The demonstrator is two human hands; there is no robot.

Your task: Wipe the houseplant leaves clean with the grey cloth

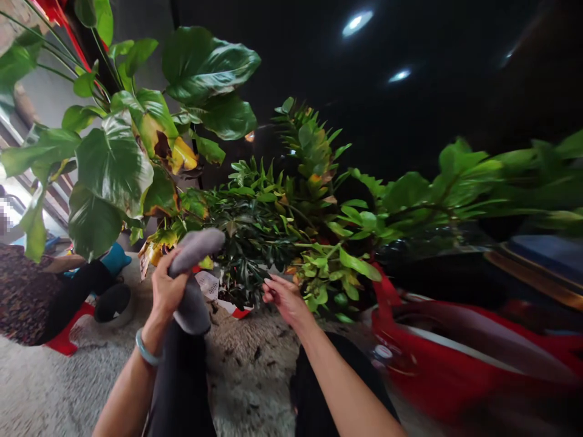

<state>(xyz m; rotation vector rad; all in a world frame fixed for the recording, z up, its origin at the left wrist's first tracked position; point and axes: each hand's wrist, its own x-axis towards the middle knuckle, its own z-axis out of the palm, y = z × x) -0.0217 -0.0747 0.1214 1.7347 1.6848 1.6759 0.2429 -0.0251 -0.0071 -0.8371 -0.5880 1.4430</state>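
My left hand (164,290), with a pale bracelet at the wrist, is closed around a soft grey cloth (197,250). One end of the cloth sticks out above the fingers and another part hangs below them. My right hand (286,298) reaches in at the lower edge of the dark green foliage (241,258). Its thumb and fingertips are pinched together at a narrow dark leaf (263,274). Just right of that hand grow lighter green leaves (321,276), some of them browned.
A large broad-leaved plant (113,161) with yellowed patches rises at the left. Low on the right is a red bag (437,364), blurred. A person (27,297) sits on a red stool (68,334) beside a dark bucket (113,303). Bits of debris lie on the rough floor (248,388).
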